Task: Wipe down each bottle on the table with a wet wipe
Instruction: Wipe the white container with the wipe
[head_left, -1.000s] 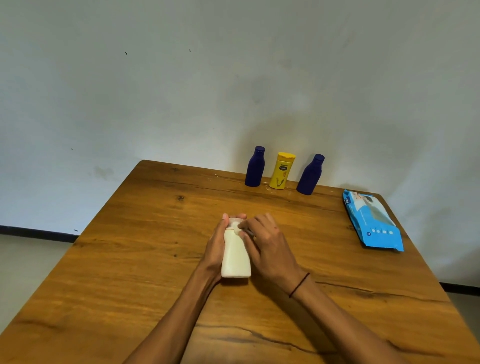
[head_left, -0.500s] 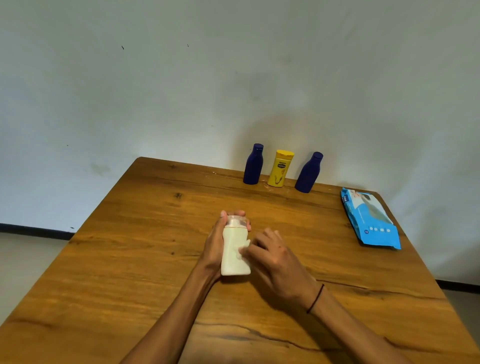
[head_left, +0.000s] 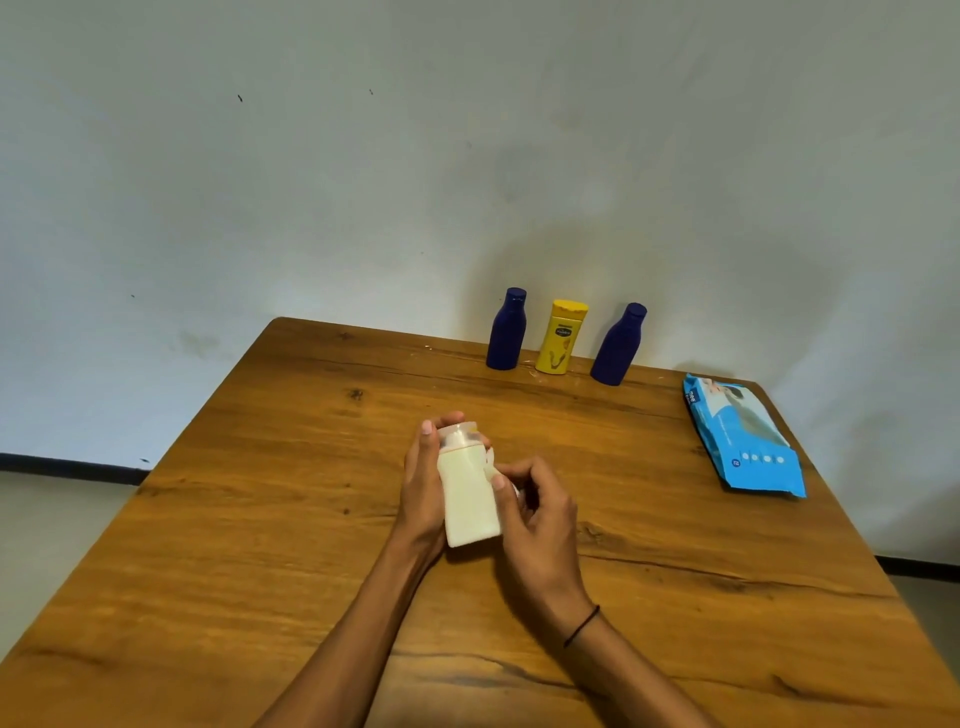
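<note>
Cream bottle (head_left: 467, 499), two navy bottles (head_left: 506, 330), yellow bottle (head_left: 560, 338), blue pack (head_left: 743, 436)

wipe (head_left: 488, 460): mostly hidden between white bottle (head_left: 467, 493) and right hand (head_left: 537, 512); only a sliver shows
bottle back: covered by left hand (head_left: 423, 488)
pack (head_left: 743, 436) print: too small to read
table (head_left: 234, 519) near edge: cut off
</note>
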